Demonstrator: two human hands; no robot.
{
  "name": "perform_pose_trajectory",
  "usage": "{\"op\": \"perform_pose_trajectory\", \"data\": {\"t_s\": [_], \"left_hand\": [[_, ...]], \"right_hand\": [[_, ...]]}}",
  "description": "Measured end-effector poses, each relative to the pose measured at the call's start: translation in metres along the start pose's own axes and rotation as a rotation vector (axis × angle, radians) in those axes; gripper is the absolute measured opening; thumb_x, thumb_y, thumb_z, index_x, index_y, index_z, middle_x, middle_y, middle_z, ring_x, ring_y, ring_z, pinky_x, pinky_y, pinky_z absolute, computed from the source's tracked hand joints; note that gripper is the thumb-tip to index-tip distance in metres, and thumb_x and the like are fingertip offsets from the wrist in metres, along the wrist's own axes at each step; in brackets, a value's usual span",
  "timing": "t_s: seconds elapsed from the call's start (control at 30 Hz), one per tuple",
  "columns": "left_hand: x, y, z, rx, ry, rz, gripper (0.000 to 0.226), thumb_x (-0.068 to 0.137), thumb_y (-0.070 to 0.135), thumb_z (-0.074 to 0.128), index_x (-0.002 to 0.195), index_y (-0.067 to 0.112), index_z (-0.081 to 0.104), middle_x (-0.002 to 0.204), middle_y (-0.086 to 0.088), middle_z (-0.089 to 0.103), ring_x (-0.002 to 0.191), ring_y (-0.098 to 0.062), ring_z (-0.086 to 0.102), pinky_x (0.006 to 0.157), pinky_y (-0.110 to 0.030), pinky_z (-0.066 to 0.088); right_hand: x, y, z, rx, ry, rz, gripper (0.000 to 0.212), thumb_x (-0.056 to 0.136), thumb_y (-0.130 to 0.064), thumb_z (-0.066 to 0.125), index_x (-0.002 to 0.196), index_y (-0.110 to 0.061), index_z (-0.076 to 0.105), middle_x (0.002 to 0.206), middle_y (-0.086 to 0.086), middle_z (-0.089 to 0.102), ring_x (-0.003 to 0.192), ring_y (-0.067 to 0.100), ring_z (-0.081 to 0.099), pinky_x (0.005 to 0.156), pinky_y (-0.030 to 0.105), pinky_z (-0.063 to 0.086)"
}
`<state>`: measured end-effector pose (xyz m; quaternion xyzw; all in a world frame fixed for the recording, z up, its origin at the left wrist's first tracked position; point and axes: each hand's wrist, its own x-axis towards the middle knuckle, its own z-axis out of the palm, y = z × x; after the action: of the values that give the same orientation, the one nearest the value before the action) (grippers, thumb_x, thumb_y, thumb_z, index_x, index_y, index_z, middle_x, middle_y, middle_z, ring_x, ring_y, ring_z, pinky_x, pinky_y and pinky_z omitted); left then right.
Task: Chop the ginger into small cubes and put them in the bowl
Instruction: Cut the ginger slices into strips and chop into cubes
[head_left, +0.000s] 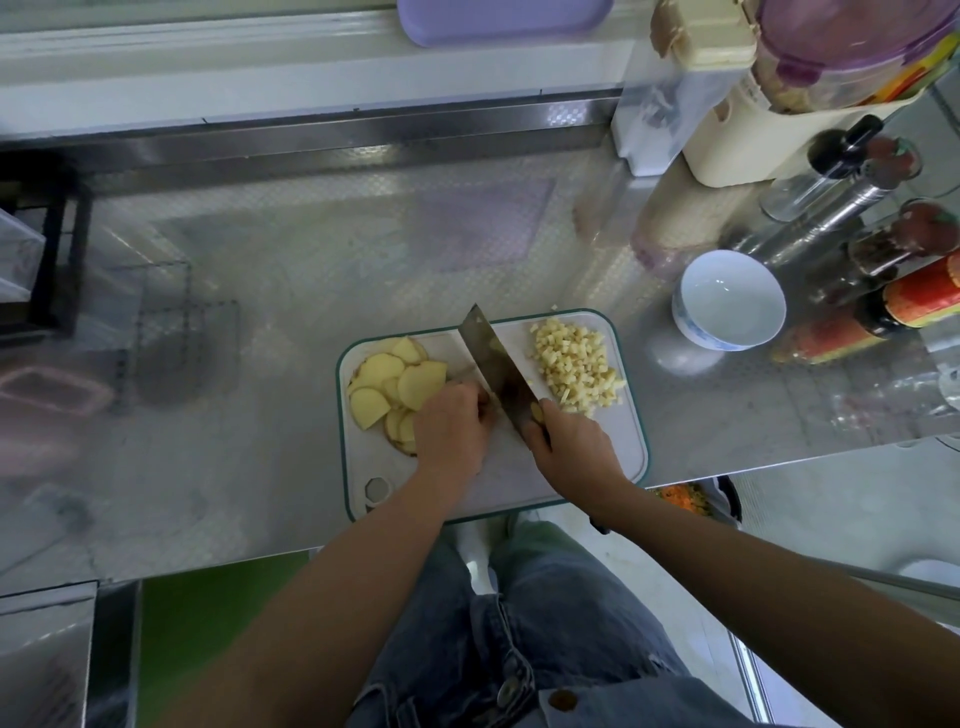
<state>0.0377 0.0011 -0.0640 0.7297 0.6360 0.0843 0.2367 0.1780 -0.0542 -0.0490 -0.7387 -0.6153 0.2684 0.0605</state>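
A white cutting board with a green rim (592, 478) lies at the counter's front edge. Several flat ginger slices (387, 387) are fanned over its left part. A heap of small ginger cubes (574, 361) sits on its right part. My right hand (569, 447) grips the handle of a cleaver (493, 364), whose blade runs diagonally across the board's middle. My left hand (449, 428) presses fingers-down on ginger right beside the blade; that piece is mostly hidden under the fingers. The white bowl (727, 299) stands beyond the board's right corner and holds nothing.
Sauce bottles (883, 312), glass jars (831, 171) and a cream container (727, 104) crowd the back right of the steel counter. A black rack (52, 249) stands at the left. A pink container (52, 389) lies at the left. A bin with scraps (685, 499) sits below the counter edge.
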Motion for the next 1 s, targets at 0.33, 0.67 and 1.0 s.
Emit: {"op": "perform_pose_trajectory", "data": {"t_s": [0.33,0.67,1.0], "left_hand": [[-0.01,-0.007,-0.007,-0.038,0.003,0.023,0.014,0.09,0.019,0.061,0.102,0.014,0.065,0.101,-0.003,0.066,0.088,-0.019,0.061,0.07,-0.028,0.046],[-0.021,-0.011,-0.009,-0.043,0.039,-0.004,0.014,0.091,0.019,0.06,0.103,0.015,0.067,0.099,-0.003,0.067,0.086,-0.019,0.062,0.075,-0.032,0.051],[-0.017,-0.005,-0.006,-0.037,-0.013,0.001,0.019,0.091,0.02,0.058,0.107,0.016,0.067,0.103,-0.004,0.065,0.09,-0.021,0.061,0.074,-0.03,0.047]], "right_hand": [[0.001,0.002,-0.016,0.152,0.069,-0.02,0.016,0.098,-0.027,0.046,0.085,-0.016,0.045,0.061,-0.002,0.045,0.057,0.021,0.049,0.052,0.031,0.038],[-0.008,0.004,-0.007,0.036,-0.027,-0.07,0.018,0.099,-0.027,0.042,0.091,-0.012,0.047,0.073,0.009,0.058,0.063,0.028,0.057,0.057,0.035,0.047],[-0.002,0.006,-0.003,-0.02,-0.023,-0.06,0.015,0.099,-0.026,0.042,0.087,-0.017,0.043,0.075,0.009,0.057,0.063,0.026,0.055,0.056,0.032,0.043]]}}
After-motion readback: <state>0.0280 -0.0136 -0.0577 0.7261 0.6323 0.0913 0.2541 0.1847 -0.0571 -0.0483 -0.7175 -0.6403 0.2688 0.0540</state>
